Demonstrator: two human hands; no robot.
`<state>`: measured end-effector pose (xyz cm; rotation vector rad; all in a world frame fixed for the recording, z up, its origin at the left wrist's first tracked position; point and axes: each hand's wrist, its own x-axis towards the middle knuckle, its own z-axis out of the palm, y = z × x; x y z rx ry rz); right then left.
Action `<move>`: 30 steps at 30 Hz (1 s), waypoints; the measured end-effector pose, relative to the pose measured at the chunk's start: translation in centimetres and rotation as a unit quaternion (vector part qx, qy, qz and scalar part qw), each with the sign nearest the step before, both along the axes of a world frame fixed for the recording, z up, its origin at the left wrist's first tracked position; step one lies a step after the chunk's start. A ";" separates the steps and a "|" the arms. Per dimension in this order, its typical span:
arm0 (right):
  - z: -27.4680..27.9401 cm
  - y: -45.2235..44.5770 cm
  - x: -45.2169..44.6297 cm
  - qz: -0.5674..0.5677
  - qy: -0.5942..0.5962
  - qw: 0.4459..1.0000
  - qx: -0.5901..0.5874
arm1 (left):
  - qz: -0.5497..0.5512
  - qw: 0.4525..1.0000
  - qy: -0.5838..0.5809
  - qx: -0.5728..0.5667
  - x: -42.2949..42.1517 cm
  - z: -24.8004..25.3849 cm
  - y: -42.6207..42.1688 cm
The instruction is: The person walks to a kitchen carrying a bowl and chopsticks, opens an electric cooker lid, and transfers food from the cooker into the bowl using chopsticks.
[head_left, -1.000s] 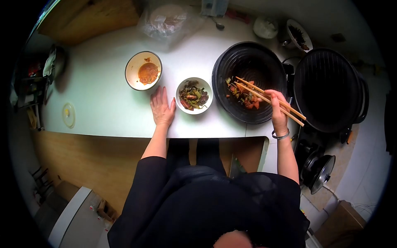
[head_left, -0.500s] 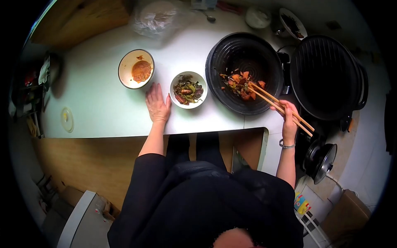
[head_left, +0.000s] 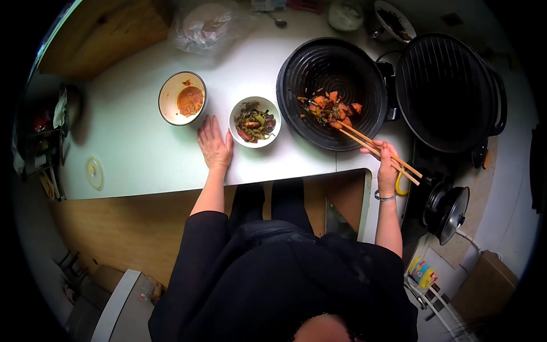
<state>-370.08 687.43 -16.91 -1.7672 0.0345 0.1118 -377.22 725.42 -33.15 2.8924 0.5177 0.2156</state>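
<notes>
My right hand grips a pair of wooden chopsticks, whose tips touch the orange and green food in the round black pan. Flat on the white counter, its fingers somewhat apart, lies my left hand. Just to the right of it is a white bowl of greens and meat. A cream bowl with a dark rim and reddish sauce stands beyond its fingertips.
A black ridged griddle lies right of the pan. Behind are a plastic bag, a spoon and a jar. At the left lies a clear lid. Lidded cookware stands at the right.
The chopstick tips have shifted within the pan, and the food pieces there lie differently. My right hand moved right and down, then slightly back left. My left hand stays on the counter.
</notes>
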 end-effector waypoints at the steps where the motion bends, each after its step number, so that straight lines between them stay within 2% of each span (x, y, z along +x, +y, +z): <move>1: 0.2 0.2 0.1 0.003 -0.001 1.000 0.004 | 0.007 1.000 0.010 -0.002 0.0 0.0 0.0; 8: 2.8 2.8 0.3 -0.015 -0.038 0.998 0.045 | 0.010 1.000 0.010 -0.002 0.0 -0.1 0.0; 11: 3.3 5.6 0.5 0.024 -0.054 0.996 0.065 | 0.007 1.000 0.008 -0.002 0.0 0.0 0.0; 13: 3.1 8.2 0.5 0.091 -0.068 0.990 0.089 | 0.006 1.000 0.005 -0.001 0.0 -0.1 0.0; 15: 2.1 10.5 0.5 0.152 -0.077 0.983 0.062 | 0.004 1.000 0.003 0.000 -0.1 0.0 0.0; 17: 2.9 12.0 1.0 0.239 -0.096 0.966 -0.028 | 0.004 1.000 0.001 -0.007 -0.1 0.1 0.0; 19: 2.9 11.4 1.0 0.219 -0.072 0.973 0.009 | 0.007 1.000 0.006 -0.007 0.1 0.2 0.0; 21: 1.9 9.1 1.2 0.142 -0.050 0.986 0.068 | 0.014 1.000 0.014 -0.010 -0.2 0.1 0.0; 23: 2.1 6.9 1.3 0.048 -0.035 0.997 0.055 | 0.008 1.000 0.003 -0.009 -0.1 0.0 0.0; 25: 1.7 5.1 1.2 0.002 -0.020 0.999 0.045 | 0.009 1.000 0.004 -0.009 0.0 0.0 0.0; 29: 0.4 4.9 0.0 -0.035 0.004 0.999 0.039 | 0.013 1.000 0.016 -0.008 0.0 0.0 -0.1; 30: -0.6 4.9 -0.2 -0.016 -0.016 1.000 0.004 | 0.010 1.000 0.016 -0.008 0.0 0.1 -0.1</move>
